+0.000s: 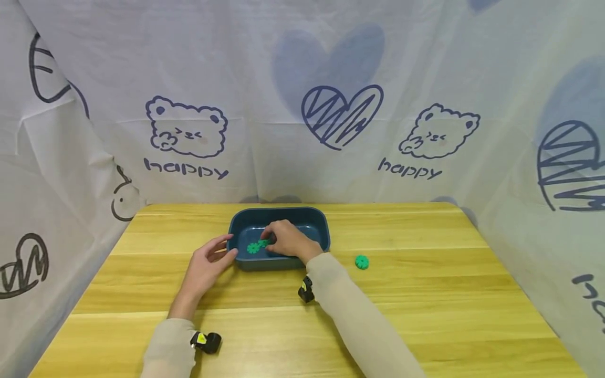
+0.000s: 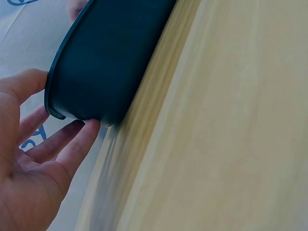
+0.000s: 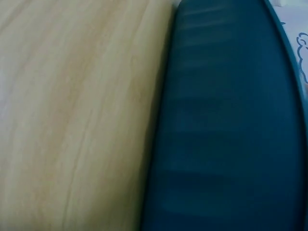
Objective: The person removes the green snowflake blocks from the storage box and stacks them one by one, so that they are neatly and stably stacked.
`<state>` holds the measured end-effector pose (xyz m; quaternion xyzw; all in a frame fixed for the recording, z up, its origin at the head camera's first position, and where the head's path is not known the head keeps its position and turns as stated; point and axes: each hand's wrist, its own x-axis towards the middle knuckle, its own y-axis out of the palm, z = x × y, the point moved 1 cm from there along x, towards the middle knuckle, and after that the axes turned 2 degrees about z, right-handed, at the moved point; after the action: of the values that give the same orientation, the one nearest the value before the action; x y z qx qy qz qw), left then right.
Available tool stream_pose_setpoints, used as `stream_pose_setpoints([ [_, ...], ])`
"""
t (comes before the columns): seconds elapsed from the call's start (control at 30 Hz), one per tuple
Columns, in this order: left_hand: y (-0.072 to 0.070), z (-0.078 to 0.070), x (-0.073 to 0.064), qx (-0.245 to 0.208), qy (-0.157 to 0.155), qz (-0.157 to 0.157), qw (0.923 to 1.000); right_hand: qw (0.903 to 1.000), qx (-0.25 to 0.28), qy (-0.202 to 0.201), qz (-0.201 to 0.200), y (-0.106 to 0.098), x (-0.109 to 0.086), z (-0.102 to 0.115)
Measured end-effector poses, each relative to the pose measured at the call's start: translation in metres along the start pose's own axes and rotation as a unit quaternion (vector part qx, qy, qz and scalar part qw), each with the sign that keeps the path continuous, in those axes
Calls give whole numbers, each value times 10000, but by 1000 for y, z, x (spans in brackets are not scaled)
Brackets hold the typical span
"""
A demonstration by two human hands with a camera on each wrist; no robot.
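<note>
A dark blue rectangular tub (image 1: 279, 264) stands near the table's far edge. My left hand (image 1: 208, 262) holds its left end, fingers at the rim and thumb by the near corner. In the left wrist view, fingertips (image 2: 91, 127) of the left hand touch the tub's outer wall. My right hand (image 1: 289, 240) reaches over the near rim into the tub, fingers curled down and pinching a green notched plastic disc (image 1: 263, 243), partly hidden by them. Another green notched disc (image 1: 253, 248) lies on the tub floor just left of it. The right wrist view shows the tub's side wall (image 3: 226, 120), not the hand.
A further green notched disc (image 1: 362, 262) lies on the wooden table (image 1: 425, 294), right of the tub. A white printed cloth (image 1: 264, 68) hangs behind the table and along both sides. Both wrists wear small black cameras (image 1: 306, 290).
</note>
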<state>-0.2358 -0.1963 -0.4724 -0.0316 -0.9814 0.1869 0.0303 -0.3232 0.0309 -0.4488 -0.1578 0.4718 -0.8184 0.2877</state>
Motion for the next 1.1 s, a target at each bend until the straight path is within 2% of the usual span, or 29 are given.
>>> stream_pose_setpoints([
  [0.13, 0, 0, 0, -25, 22, 15, 10000, 10000, -41, 66, 29, 3, 3, -1],
  [0.47, -2, -3, -1, 5, 29, -1, 10000, 9987, -468, -150, 151, 3, 10, 1],
  [0.83, -2, -1, -1, -6, 13, 13, 10000, 9984, -428, 72, 355, 4, 12, 2],
  [1.1, 0, -1, -1, -96, 15, 9, 10000, 9979, -403, 44, 498, 3, 7, 3],
])
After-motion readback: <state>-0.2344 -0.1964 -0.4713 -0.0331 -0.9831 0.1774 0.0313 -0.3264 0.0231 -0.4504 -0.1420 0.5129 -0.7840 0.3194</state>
